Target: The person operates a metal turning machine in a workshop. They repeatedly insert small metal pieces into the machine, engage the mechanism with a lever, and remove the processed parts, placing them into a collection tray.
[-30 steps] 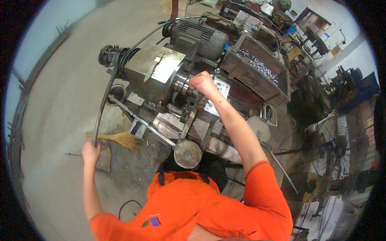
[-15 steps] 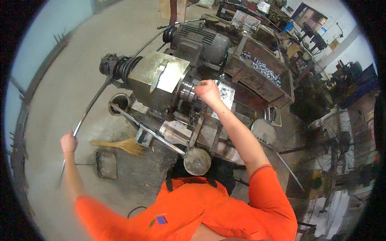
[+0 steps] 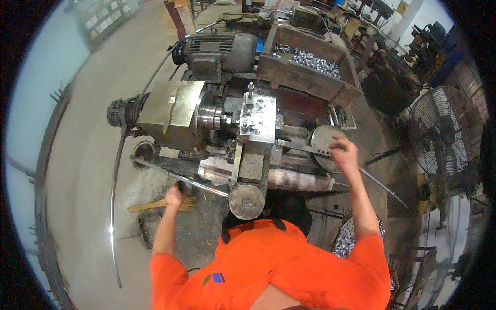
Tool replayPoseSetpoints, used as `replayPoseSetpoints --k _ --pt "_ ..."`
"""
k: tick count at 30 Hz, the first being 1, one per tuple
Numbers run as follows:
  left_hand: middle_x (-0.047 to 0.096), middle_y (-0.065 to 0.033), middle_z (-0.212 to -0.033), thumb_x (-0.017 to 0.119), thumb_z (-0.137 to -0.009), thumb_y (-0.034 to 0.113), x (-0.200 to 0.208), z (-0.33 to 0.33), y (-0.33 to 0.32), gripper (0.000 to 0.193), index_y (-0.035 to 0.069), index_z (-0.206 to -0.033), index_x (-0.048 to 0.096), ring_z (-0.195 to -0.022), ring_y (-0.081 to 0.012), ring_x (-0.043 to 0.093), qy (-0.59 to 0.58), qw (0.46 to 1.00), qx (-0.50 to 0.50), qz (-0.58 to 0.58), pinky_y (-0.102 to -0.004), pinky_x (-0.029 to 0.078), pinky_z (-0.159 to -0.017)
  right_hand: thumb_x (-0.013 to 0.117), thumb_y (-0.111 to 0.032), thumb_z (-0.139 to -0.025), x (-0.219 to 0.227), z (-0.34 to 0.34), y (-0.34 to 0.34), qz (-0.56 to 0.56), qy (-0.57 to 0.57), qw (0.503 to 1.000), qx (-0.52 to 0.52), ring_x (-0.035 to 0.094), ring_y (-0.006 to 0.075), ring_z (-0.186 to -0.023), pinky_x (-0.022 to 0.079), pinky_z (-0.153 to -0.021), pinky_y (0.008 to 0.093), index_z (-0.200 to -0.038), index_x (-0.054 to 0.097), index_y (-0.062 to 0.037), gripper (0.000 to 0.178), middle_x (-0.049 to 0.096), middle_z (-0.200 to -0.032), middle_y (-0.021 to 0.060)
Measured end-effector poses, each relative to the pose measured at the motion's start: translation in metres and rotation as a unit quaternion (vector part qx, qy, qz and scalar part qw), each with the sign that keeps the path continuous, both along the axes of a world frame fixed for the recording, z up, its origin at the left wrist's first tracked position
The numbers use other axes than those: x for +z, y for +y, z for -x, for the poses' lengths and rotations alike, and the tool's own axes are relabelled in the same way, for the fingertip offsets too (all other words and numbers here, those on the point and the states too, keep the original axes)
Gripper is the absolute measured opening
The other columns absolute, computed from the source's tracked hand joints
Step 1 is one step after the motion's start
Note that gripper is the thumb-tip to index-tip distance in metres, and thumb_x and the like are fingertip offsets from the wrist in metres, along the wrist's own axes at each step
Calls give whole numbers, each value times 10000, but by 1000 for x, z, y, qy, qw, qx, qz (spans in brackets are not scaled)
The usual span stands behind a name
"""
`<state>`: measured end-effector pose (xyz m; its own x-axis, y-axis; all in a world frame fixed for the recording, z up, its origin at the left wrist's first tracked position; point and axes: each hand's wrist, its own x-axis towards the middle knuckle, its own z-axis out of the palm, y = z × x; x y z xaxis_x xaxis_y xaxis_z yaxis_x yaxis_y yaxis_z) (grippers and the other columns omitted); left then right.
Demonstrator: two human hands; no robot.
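On head cam now: my R hand (image 3: pixel 344 153) is curled at the end of the holed flat bar (image 3: pixel 305 148), overlapping the round disc (image 3: pixel 321 136); can't tell if it's gripping. L hand (image 3: pixel 174 197) is just below the shiny rod (image 3: pixel 200 184), grip unclear too. Tool block (image 3: pixel 266 118) sits mid-machine, btwn disc & spindle (image 3: pixel 208 117).

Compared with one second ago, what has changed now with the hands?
The left hand let go of the long lever and moved right, near the chrome bar; its grip is unclear. The right hand left the spindle and moved right, beside the round disc. Motor and wooden crate stayed in place.
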<state>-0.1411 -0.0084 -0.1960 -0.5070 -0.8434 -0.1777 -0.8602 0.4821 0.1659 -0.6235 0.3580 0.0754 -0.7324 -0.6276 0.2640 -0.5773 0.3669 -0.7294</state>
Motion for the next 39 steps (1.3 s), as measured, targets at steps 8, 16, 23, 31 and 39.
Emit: replayPoseSetpoints --k 8,16,23,31,39 --pt "647 -102 -904 597 -749 211 61 6 -33 246 167 -991 611 -870 -274 620 -172 979 -107 33 -385 488 -728 634 -161 -628 -52 76 147 -237 165 941 -176 594 322 -882 458 -752 374 -985 618 -35 379 616 -970 173" --pt "631 -152 -770 578 -842 277 103 -16 -60 369 -56 -1000 585 -531 -186 605 430 865 166 -199 -287 470 -483 576 -220 -647 -92 78 244 -494 68 804 -325 573 367 -933 454 -817 429 -964 587 -41 364 607 -939 196" --pt "580 -99 -689 576 -846 366 170 38 -17 408 -35 -900 520 -504 -193 594 497 808 277 -152 -316 512 -446 594 -229 -595 -140 -37 265 -398 104 871 -268 594 352 -666 490 -595 434 -775 599 -49 255 601 -716 172" --pt "554 -133 -821 552 -827 252 142 52 -26 362 -49 -1002 451 -609 -217 591 536 777 296 -148 -342 510 -459 504 -211 -622 -152 -117 229 -233 -77 923 -296 530 379 -603 428 -588 421 -773 572 -2 267 559 -640 190" --pt "551 -123 -797 519 -847 233 134 44 -32 332 -43 -1017 447 -611 -227 586 525 775 301 -179 -348 513 -475 525 -216 -613 -120 -133 204 -227 -76 929 -283 520 424 -621 418 -584 449 -763 540 -1 262 545 -638 223"
